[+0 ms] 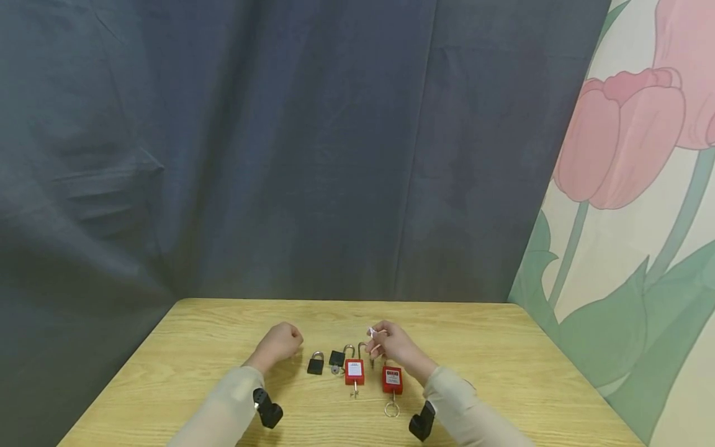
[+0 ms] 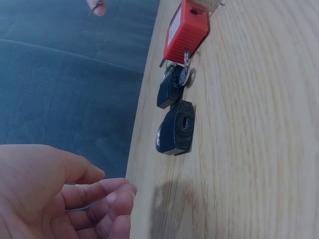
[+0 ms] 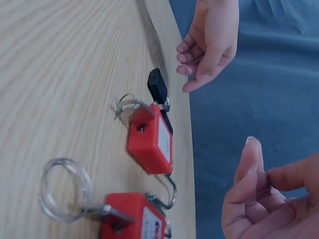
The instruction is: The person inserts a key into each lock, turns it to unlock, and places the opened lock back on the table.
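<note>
My right hand (image 1: 393, 343) is raised above the far side of the right red padlock (image 1: 393, 380). Its thumb and fingers pinch a small shiny metal piece (image 1: 371, 333), mostly hidden, whose kind I cannot make out. A key with a large ring (image 3: 65, 189) sticks out of that padlock. The left red padlock (image 1: 354, 372) has its shackle open and keys in it. Left of it lie a black padlock (image 1: 337, 358) with an open shackle and a key, and another black padlock (image 2: 178, 127) with a bare keyhole. My left hand (image 1: 281, 341), loosely curled, hovers left of them, holding nothing.
The padlocks lie in a row on a light wooden table (image 1: 212, 347). Behind its far edge hangs a dark curtain (image 1: 313, 155). A wall with painted tulips (image 1: 625, 136) stands on the right. Each forearm wears a black camera (image 1: 268, 410).
</note>
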`<state>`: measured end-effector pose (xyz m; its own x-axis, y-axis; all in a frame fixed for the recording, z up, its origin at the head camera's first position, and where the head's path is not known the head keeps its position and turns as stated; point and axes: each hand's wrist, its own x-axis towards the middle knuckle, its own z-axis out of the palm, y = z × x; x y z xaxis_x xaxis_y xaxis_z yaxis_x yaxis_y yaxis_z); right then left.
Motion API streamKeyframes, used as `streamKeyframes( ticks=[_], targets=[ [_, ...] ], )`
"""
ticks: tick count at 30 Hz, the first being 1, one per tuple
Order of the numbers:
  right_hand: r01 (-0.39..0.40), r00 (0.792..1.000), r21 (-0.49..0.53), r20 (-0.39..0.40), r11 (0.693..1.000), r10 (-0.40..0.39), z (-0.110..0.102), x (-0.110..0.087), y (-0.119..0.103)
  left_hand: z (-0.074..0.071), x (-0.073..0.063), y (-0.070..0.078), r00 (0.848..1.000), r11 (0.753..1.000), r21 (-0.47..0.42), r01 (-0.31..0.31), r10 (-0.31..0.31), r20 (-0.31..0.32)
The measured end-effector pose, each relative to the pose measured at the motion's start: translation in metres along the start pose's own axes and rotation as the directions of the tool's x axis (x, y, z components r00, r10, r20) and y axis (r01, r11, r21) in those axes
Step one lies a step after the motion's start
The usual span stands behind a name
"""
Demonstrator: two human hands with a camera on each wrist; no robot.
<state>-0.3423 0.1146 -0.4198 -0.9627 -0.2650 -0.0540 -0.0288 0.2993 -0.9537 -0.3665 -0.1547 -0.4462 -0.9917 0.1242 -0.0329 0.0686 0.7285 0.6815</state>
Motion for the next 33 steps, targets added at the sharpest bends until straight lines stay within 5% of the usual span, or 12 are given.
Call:
streamKeyframes(
  ticks=[6, 12, 18, 22, 28, 33],
  targets=[
    [-0.075, 0.994, 0.120, -0.068, 0.990, 0.084, -0.001, 0.001, 0.009, 0.001, -0.001, 0.001, 1.000, 1.000, -0.018, 0.006, -0.006, 0.002],
    [-0.129, 0.991, 0.259, 0.007, 0.957, 0.132, -0.006, 0.004, 0.014, 0.001, -0.003, 0.002, 1.000, 1.000, -0.017, -0.001, 0.001, 0.004],
    [-0.090, 0.993, 0.206, 0.090, 0.974, 0.072, -0.015, 0.001, 0.017, 0.001, -0.002, 0.003, 1.000, 1.000, -0.018, 0.003, -0.003, 0.006],
    [-0.054, 0.997, 0.166, 0.060, 0.985, 0.045, -0.021, 0.000, 0.017, 0.001, -0.003, 0.003, 1.000, 0.999, -0.034, 0.003, -0.002, 0.016],
    [-0.079, 0.996, 0.153, -0.036, 0.985, 0.085, -0.020, 0.002, 0.017, 0.001, -0.003, 0.004, 1.000, 0.999, -0.032, 0.005, -0.005, 0.013],
    [-0.144, 0.989, 0.206, -0.004, 0.968, 0.148, -0.018, 0.004, 0.015, 0.001, -0.001, 0.003, 1.000, 1.000, -0.020, -0.003, 0.003, 0.001]
  ],
)
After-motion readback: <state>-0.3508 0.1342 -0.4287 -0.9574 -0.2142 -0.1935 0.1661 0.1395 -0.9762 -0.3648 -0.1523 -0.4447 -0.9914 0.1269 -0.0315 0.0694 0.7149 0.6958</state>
